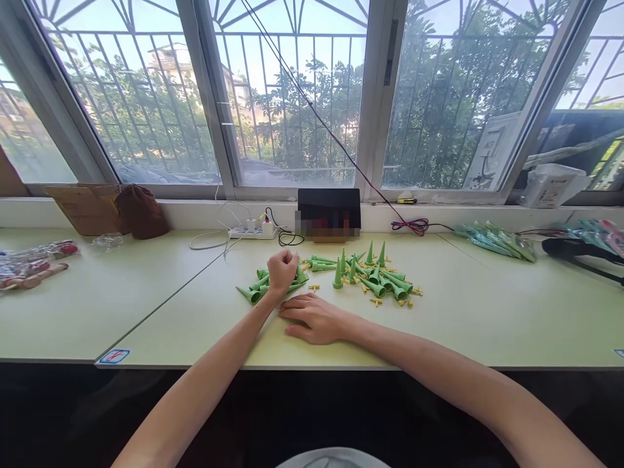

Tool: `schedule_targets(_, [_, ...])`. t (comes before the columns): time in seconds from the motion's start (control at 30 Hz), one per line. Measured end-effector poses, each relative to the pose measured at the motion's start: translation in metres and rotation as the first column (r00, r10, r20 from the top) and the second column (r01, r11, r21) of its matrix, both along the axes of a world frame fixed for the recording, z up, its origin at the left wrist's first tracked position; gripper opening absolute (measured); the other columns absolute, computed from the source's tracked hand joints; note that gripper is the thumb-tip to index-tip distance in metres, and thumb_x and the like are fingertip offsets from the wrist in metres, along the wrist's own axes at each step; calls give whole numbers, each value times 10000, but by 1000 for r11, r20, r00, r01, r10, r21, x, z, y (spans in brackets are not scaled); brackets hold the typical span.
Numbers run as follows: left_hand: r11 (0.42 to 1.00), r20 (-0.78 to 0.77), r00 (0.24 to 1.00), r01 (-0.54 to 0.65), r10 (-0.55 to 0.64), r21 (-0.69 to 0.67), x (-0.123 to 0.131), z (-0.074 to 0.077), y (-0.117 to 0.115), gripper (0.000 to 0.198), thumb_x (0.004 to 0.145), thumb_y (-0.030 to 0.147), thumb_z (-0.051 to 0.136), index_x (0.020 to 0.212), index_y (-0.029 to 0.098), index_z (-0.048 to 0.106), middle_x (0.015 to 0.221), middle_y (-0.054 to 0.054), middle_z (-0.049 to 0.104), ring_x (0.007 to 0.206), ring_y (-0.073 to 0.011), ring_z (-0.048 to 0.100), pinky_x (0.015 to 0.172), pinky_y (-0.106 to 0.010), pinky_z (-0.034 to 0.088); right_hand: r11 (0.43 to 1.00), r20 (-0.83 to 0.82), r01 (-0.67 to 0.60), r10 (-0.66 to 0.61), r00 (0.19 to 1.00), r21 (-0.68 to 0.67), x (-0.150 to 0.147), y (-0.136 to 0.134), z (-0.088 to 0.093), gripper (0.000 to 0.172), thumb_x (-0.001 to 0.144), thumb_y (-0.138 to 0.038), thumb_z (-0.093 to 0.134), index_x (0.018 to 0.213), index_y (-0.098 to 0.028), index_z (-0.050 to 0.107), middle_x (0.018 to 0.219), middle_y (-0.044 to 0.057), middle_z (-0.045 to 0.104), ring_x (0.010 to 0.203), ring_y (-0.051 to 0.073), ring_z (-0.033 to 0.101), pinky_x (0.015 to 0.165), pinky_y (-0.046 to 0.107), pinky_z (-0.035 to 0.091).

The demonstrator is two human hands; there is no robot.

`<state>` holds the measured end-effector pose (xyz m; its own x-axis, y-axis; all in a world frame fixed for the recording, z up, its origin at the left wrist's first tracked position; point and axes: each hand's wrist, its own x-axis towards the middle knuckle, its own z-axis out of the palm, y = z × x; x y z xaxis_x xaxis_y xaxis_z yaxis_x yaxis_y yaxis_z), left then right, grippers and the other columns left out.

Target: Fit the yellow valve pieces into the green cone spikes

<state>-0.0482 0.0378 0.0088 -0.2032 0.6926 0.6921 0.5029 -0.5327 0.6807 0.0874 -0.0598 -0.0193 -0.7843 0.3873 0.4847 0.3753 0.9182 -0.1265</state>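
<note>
Clenching left hand (283, 270), contents unclear, hollow green cones (247, 294) beside, right hand (314, 318) spread flat on smooth tabletop (468, 318)

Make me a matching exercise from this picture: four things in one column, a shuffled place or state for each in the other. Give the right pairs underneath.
Column 1
1. Left hand
2. Right hand
3. Green cones
4. Black screen

Column 2
A. Some upright, others on their sides
B. At the far side of the tabletop
C. Curled into a fist
D. Laid palm down, fingers extended

Right pairs: 1-C, 2-D, 3-A, 4-B
</note>
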Motion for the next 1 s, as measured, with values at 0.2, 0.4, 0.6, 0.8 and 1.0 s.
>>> schedule_targets(0.2, [1000, -2, 1000, -13, 13, -7, 0, 1, -2, 401, 777, 294, 552, 508, 213, 266, 495, 58, 244, 500, -110, 249, 537, -272, 264, 1000, -35, 20, -20, 999, 12, 21, 10, -1, 303, 985, -291, 527, 1244, -181, 637, 1267, 117, 669, 1190, 223, 603, 1070, 392, 410])
schedule_targets(0.4, [1000, -47, 999, 1, -1, -1, 5, 1, -7, 409, 785, 304, 549, 508, 211, 264, 491, 56, 245, 503, -113, 251, 541, -271, 256, 996, -85, 86, -87, 993, -10, 46, 21, -4, 250, 978, -219, 506, 1178, -195, 654, 1197, 113, 697, 1143, 227, 628, 1020, 386, 462])
schedule_targets(0.6, [998, -154, 987, 57, -53, 23, 10, 0, -11, 398, 781, 286, 544, 506, 205, 268, 479, 65, 235, 498, -108, 233, 558, -270, 255, 989, -78, 151, -151, 985, -7, 53, 22, -6, 245, 966, -172, 489, 1155, -172, 645, 1160, 125, 696, 1135, 241, 619, 992, 387, 481])
schedule_targets(0.8, [990, -260, 957, 137, -125, 28, 13, -4, -12, 390, 769, 273, 535, 511, 200, 251, 477, 66, 226, 492, -104, 223, 556, -269, 246, 970, -69, 244, -244, 967, -8, 57, 22, -5, 225, 930, -127, 508, 1110, -142, 642, 1122, 148, 679, 1143, 266, 582, 986, 410, 479])
schedule_targets(1.0, [985, -310, 938, 173, -156, 28, 15, -12, -9, 371, 773, 247, 513, 529, 199, 237, 495, 67, 208, 506, -104, 214, 555, -267, 238, 926, -155, 369, -377, 913, -77, 54, 20, -6, 213, 909, -86, 500, 1070, -116, 635, 1143, 170, 650, 1121, 262, 574, 982, 399, 469])
